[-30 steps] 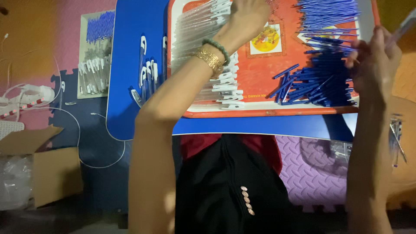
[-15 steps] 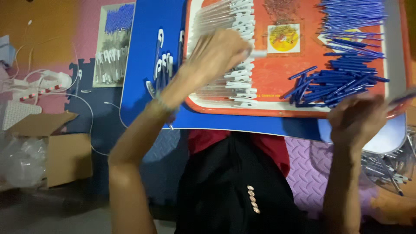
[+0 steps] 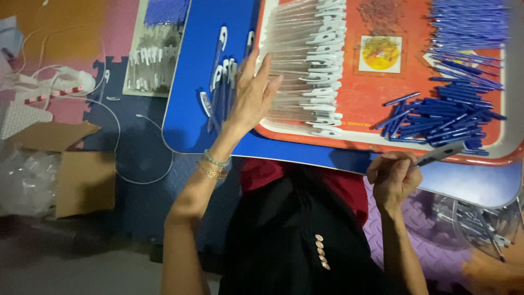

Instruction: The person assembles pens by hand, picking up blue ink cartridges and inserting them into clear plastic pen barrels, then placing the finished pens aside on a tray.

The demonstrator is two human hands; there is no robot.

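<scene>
My left hand (image 3: 251, 98) hovers with fingers spread and nothing in it, over the left edge of the orange tray (image 3: 376, 141). Just to its right lie rows of clear pen barrels with white clips (image 3: 305, 60). Left of the hand, a few finished pens (image 3: 221, 82) lie on the blue table top (image 3: 188, 114). My right hand (image 3: 393, 177) is closed on a single pen (image 3: 439, 154) at the table's near edge, below a heap of blue refills (image 3: 453, 112) on the tray.
A flat tray of pen parts (image 3: 155, 54) lies on the floor mat at the upper left. A cardboard box (image 3: 82, 175), a plastic bag (image 3: 22, 186) and white cables (image 3: 125, 131) sit at the left. A clear tub of pens (image 3: 480, 224) stands at the lower right.
My left hand has drawn back from the barrels toward the tray's left edge and spread its fingers. My right hand has dropped to the table's near edge with the pen.
</scene>
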